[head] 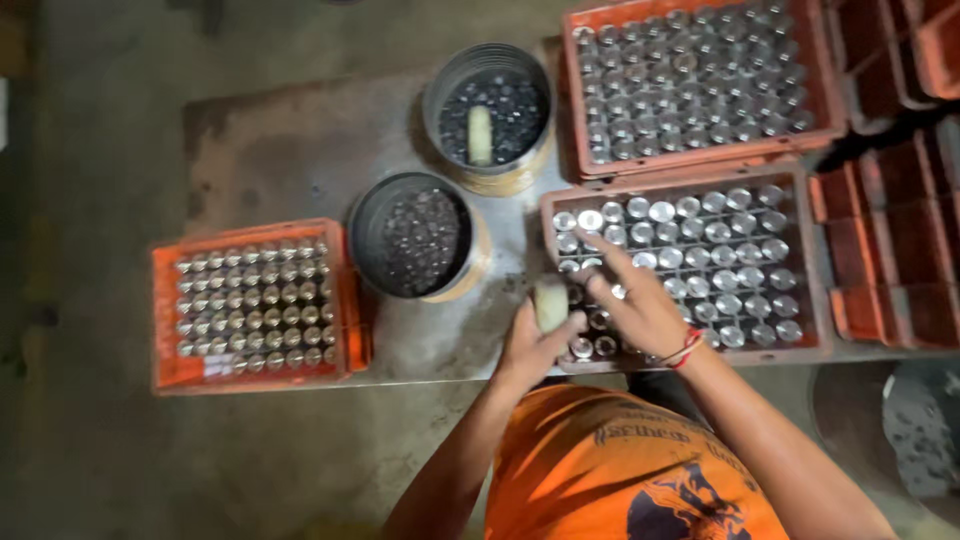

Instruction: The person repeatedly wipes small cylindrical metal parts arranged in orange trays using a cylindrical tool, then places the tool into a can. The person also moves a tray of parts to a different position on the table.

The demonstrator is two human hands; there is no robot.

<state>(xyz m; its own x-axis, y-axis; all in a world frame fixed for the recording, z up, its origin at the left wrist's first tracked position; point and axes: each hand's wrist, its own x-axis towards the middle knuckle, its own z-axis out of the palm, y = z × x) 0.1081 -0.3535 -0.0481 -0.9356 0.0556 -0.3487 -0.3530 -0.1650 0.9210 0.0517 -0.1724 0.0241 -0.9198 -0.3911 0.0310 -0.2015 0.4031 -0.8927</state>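
My left hand [532, 345] grips a pale cylindrical block [551, 303] at the near left corner of an orange crate [817, 262] filled with rows of shiny round metal caps [700, 255]. My right hand [640, 305], with a red thread band at the wrist, reaches over that crate, fingers spread and touching the caps near its left side. It holds nothing that I can see.
A second orange crate [705, 160] of caps lies behind it. Two round metal tins [362, 215] [437, 85] hold dark small pieces; the far one holds a pale cylinder [480, 135]. Another crate [165, 320] sits left. Stacked orange crates [890, 240] stand right.
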